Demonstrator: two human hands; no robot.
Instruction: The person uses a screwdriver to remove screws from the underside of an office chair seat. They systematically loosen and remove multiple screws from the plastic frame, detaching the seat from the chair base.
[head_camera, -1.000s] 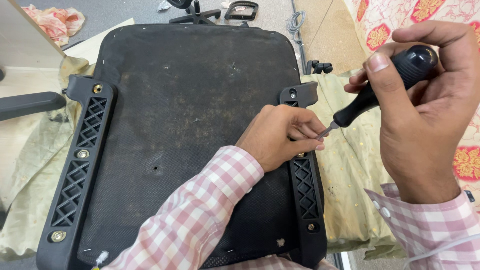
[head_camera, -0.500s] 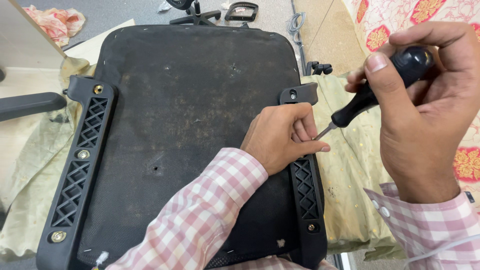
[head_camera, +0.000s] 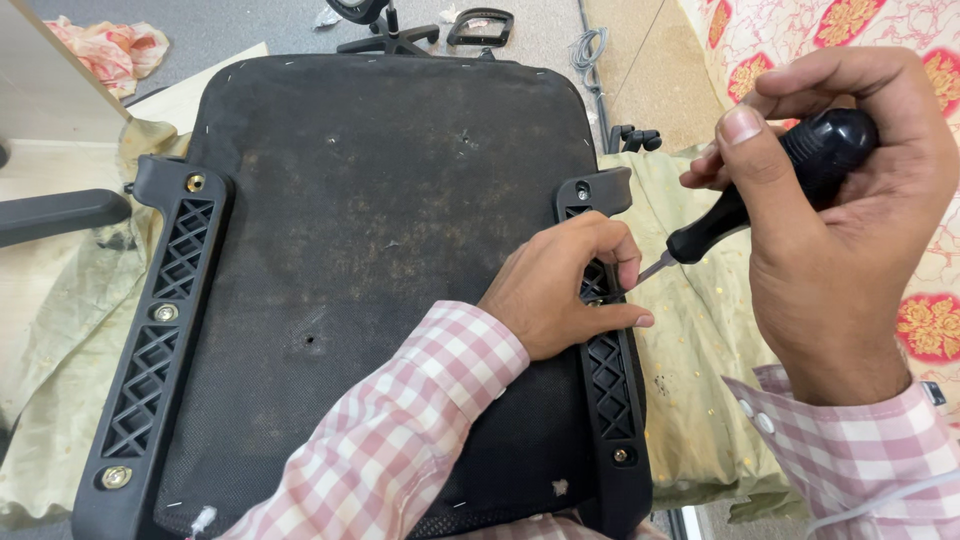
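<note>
1. Gripping a screwdriver (head_camera: 770, 185) by its black bulbous handle, the right hand (head_camera: 850, 230) is wrapped shut around it, thumb laid along the top; the thin metal shaft slants down and leftward from the hand, toward the left hand's fingertips.
2. Left hand (head_camera: 560, 285): curled narrow, fingertips pinched over the middle of the right-side armrest bracket (head_camera: 605, 360), just beside the driver tip. Whatever sits under the fingers (likely a screw) is hidden, so I cannot tell whether they hold anything.
3. Upturned office chair seat (head_camera: 380, 230): black fabric underside, dusty, lying beneath both forearms.
4. Left-side armrest bracket (head_camera: 150, 340): black lattice plastic, well away from both hands, with three brass-coloured bolts seated.
5. Pale green cloth (head_camera: 690, 400): spread under the seat, below the right hand.
6. Step in hand, as a judgement: the driver tip is being guided onto a fastener at the bracket's middle hole.
7. Next move calls for: tip seated square in the fastener head, the left fingers clear of the blade, and steady downward pressure while turning.
</note>
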